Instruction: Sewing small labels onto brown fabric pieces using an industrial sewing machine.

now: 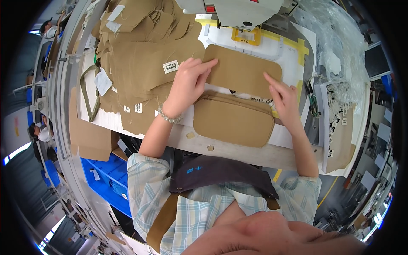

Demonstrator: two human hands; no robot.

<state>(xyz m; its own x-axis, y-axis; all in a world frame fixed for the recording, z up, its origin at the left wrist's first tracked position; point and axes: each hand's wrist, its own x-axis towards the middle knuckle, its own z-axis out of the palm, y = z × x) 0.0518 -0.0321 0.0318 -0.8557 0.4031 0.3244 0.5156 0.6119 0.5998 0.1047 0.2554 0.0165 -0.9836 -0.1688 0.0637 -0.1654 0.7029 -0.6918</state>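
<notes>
A tan rounded rectangular panel [242, 70] lies on the white work surface below the sewing machine head. My left hand [189, 80] rests at its left end, index finger stretched onto the upper left corner and the other fingers partly curled. At the panel's right end, the extended index finger of my right hand [284, 98] touches the edge. Neither hand grips anything that I can see. Nearer to me sits a second tan piece [233, 123] with rounded corners and a layered upper edge. Between the two pieces, strips with dark print show.
A sewing machine head [250, 12] with a yellow frame [246, 36] stands at the far side. Tan fabric pieces [136, 55] with white labels pile up at left. Green-handled snips [313, 102] and a white box [329, 127] of labelled pieces are at right. A blue crate [108, 178] stands lower left.
</notes>
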